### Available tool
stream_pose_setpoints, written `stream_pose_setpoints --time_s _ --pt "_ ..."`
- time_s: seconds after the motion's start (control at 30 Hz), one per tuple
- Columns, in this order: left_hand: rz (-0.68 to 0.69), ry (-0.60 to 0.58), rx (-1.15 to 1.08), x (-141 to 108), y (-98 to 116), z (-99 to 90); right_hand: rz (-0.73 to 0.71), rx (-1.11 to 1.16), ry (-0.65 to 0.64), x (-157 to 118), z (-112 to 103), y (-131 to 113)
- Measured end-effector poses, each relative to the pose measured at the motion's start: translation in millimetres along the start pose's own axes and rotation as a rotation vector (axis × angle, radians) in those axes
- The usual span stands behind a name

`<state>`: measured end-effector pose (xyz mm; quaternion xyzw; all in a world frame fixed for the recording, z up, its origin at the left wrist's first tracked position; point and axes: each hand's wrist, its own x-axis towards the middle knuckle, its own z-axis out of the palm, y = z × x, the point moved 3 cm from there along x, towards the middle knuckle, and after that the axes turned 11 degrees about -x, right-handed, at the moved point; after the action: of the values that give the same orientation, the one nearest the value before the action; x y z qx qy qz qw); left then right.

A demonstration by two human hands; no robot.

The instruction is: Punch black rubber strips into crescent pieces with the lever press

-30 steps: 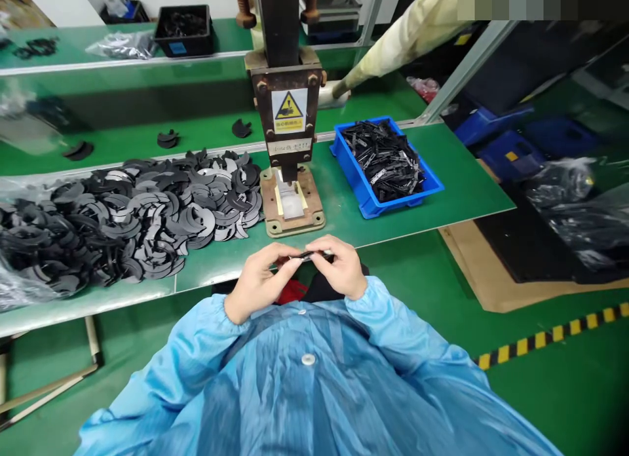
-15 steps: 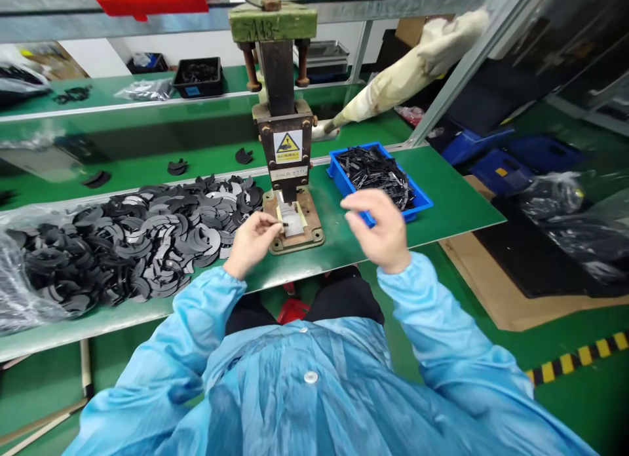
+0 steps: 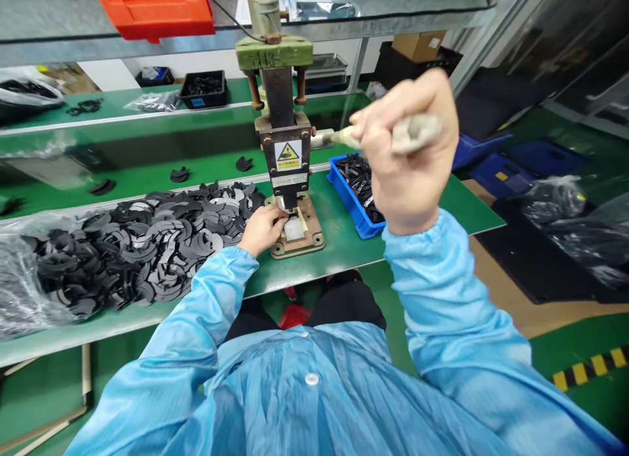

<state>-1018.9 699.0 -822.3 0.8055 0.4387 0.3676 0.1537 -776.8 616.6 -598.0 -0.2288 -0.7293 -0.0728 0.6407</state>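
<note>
A hand press with a yellow warning label stands on the green table. At its base plate my left hand pinches something small and dark, partly hidden by the fingers, under the ram. My right hand is raised at the right, its fingers wrapped round the cloth-covered lever of the press. Left of the press lies a large heap of black curved parts. The blue tray of thin black parts sits to its right, partly behind my right hand.
A clear plastic bag lies at the left end of the heap. Behind the press, a few loose curved parts lie on the green surface. An orange bin hangs above; a black box stands at the back.
My right hand has moved up and right from beside the blue tray and taken hold of the lever, which has come down. My left hand has moved slightly right and further in under the ram.
</note>
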Motion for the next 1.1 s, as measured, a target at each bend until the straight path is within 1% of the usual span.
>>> stream_pose_setpoints --time_s 0.07,0.17,0.27,0.33,0.4,0.5,0.57,0.6,0.67,0.7,0.77,0.83,0.87,0.93,1.03,1.1 --pt "0.005 -0.010 -0.002 -2.0 2.3 -1.8 0.009 0.059 0.014 -27.0 -0.5 -1.7" --pt "0.022 -0.015 -0.016 -4.5 6.0 -2.7 -0.028 0.096 -0.052 -69.2 -4.2 -2.1" --pt "0.010 -0.046 -0.036 -4.1 7.2 -3.0 -0.041 0.000 -0.082 -104.6 -7.6 0.9" --pt "-0.011 -0.053 -0.042 -3.9 5.9 -8.7 -0.021 -0.083 -0.070 -120.9 -7.4 3.4" --pt "-0.024 -0.013 -0.035 -7.4 3.2 -23.5 0.009 -0.138 -0.054 -130.1 -5.3 5.4" --pt "-0.036 0.091 0.016 -26.8 -3.2 -59.6 -0.009 -0.129 -0.011 -132.1 -2.4 7.2" --pt "-0.056 0.135 0.074 -51.2 -7.7 -82.3 -0.054 -0.084 -0.005 -129.0 -2.0 10.1" --pt "-0.068 0.141 0.106 -66.2 -9.7 -90.2 -0.085 -0.062 -0.016 -126.9 -2.2 12.4" --pt "-0.089 0.134 0.168 -99.5 -12.7 -96.7 -0.142 -0.035 -0.054 -122.4 -3.7 18.1" --pt "-0.100 0.126 0.201 -116.3 -13.8 -95.7 -0.167 -0.028 -0.073 -120.2 -4.7 21.0" --pt "-0.135 0.126 0.266 -146.8 -15.5 -87.6 -0.194 -0.036 -0.102 -116.0 -5.9 26.0" --pt "-0.178 0.141 0.315 -168.8 -15.6 -75.7 -0.205 -0.069 -0.113 -113.2 -4.8 28.6" --pt "-0.196 0.141 0.331 -175.7 -14.7 -69.2 -0.210 -0.087 -0.107 -112.6 -3.3 28.7" --pt "-0.212 0.116 0.352 -181.4 -10.9 -55.9 -0.194 -0.115 -0.060 -113.3 0.5 28.1" --pt "-0.208 0.047 0.371 -178.1 -2.3 -38.1 -0.128 -0.122 0.034 -117.4 5.6 26.7" --pt "-0.196 0.017 0.366 -176.0 3.9 -28.9 -0.101 -0.121 0.054 -120.1 7.4 26.0"
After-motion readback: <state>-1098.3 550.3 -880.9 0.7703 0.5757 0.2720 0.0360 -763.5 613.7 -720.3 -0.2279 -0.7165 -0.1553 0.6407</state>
